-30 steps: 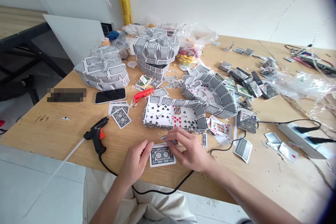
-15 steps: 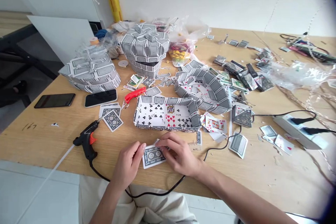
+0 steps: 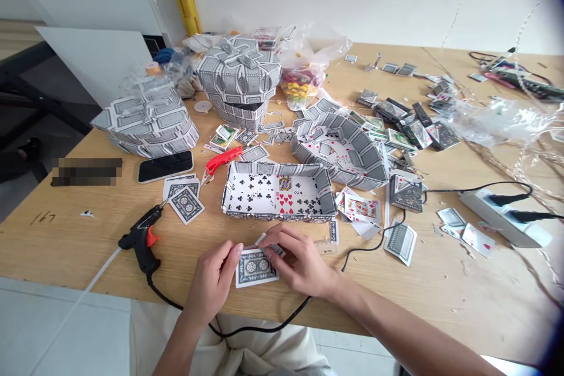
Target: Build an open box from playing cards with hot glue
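Near the table's front edge, a blue-grey patterned playing card is between my two hands, back side up. My left hand grips its left end with thumb and bent fingers. My right hand pinches at its upper right corner, where part of a second card shows under the fingers. Just beyond them stands a rectangular tray made of playing cards, with card faces lining its floor. A black hot glue gun with an orange trigger and a long white glue stick lies to the left.
Loose cards, a red-handled cutter and a phone lie left of the tray. Behind stand a boat-shaped card tray and lidded card boxes. A black cable runs between my forearms towards a power strip on the right.
The view has shifted slightly. The card between my hands sits a little lower and is tilted less, and more of the second card's edge shows beside my right fingers.
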A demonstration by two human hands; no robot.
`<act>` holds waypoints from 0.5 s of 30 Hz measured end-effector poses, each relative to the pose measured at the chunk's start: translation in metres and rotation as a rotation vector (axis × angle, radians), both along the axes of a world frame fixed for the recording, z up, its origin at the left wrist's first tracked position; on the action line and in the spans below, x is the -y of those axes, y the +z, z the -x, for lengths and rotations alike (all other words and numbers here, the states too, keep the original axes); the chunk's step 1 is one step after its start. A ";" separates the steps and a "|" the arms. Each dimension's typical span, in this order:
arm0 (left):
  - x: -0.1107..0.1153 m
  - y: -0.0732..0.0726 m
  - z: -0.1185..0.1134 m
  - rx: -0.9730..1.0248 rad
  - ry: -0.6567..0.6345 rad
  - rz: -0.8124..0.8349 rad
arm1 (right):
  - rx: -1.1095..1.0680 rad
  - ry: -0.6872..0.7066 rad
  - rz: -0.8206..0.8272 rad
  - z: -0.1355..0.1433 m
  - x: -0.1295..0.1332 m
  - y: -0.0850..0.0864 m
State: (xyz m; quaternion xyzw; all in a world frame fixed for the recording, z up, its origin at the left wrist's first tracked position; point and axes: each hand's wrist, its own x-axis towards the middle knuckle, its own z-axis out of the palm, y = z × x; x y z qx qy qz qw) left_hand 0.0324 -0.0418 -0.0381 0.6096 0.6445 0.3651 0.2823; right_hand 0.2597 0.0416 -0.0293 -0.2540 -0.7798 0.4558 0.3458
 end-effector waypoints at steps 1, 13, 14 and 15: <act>0.000 0.000 0.000 -0.001 0.002 0.000 | 0.001 -0.002 0.007 0.000 0.000 0.000; 0.000 -0.001 0.000 0.003 0.013 0.006 | 0.012 0.034 0.049 -0.002 -0.002 -0.003; 0.000 -0.002 0.000 0.005 0.014 0.007 | 0.018 0.034 0.060 -0.002 -0.002 -0.003; 0.001 -0.003 0.000 0.006 0.015 0.009 | 0.026 0.036 0.073 -0.002 -0.001 -0.003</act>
